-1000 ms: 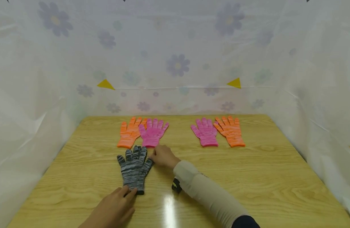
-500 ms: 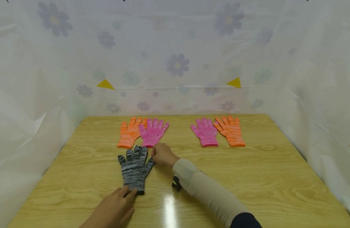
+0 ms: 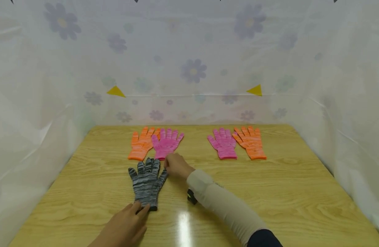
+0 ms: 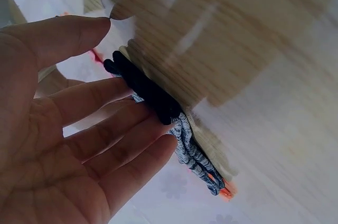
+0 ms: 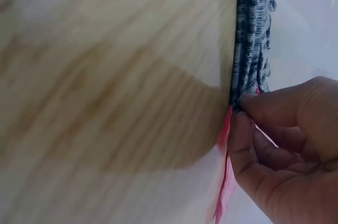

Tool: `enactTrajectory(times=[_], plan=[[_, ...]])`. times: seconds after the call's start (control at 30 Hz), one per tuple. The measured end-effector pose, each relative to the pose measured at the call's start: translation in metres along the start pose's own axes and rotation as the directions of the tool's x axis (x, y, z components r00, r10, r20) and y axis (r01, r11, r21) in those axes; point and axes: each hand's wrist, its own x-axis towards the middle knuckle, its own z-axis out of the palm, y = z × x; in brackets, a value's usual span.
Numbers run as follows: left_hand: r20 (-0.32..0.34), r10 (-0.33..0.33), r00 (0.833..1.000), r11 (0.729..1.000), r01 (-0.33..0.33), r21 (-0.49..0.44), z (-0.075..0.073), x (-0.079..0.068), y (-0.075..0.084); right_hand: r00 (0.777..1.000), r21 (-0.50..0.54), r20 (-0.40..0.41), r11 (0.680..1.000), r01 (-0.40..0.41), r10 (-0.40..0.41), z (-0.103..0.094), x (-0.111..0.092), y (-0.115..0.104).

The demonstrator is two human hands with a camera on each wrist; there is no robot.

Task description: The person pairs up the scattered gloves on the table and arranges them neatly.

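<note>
A grey-and-black striped knit glove [image 3: 145, 187] lies flat on the wooden table, fingers pointing to the far side. My right hand [image 3: 178, 166] pinches the tip of its thumb; in the right wrist view, thumb and index finger close on the knit edge [image 5: 252, 28]. At the near end, my left hand [image 3: 123, 223] rests its extended fingertips on the cuff. The left wrist view shows that dark cuff [image 4: 145, 89] by the straight fingers, with the thumb held apart.
Behind, an orange glove [image 3: 140, 147] is overlapped by a pink glove [image 3: 164, 147]. Farther right lie another pink glove [image 3: 224, 144] and orange glove [image 3: 252, 145], also overlapping. Pale flowered sheeting [image 3: 192, 51] surrounds the table [image 3: 269, 199] at the back and sides.
My right hand has shifted slightly toward the far side, drawing the glove's thumb a little outward. My left hand stays at the cuff.
</note>
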Motion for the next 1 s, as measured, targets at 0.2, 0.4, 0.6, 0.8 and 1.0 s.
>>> enactTrajectory(times=[0.2, 0.4, 0.6, 0.8, 1.0], plan=[[-0.012, -0.001, 1.0, 1.0, 0.002, 0.011, 0.001, 0.0, 0.0, 0.998, 0.022, 0.064, 1.0, -0.001, -0.001, -0.003, 0.0, 0.007], [0.037, -0.034, 0.999, 0.999, 0.034, 0.001, 0.0, 0.001, 0.001, 0.995, 0.033, 0.102, 0.999, -0.002, -0.002, -0.011, 0.0, 0.006], [0.028, -0.027, 0.999, 1.0, 0.027, -0.004, -0.001, 0.001, 0.001, 1.0, 0.144, 0.025, 0.989, -0.015, 0.012, -0.011, 0.003, 0.001], [0.007, -0.02, 1.0, 1.0, 0.02, -0.003, -0.001, 0.0, 0.001, 0.994, 0.175, -0.107, 0.985, -0.013, 0.032, 0.003, 0.01, -0.005], [0.03, -0.038, 0.999, 0.999, 0.038, -0.011, -0.001, 0.0, 0.002, 0.979, 0.151, -0.178, 0.986, -0.07, 0.097, 0.014, 0.02, -0.008]])
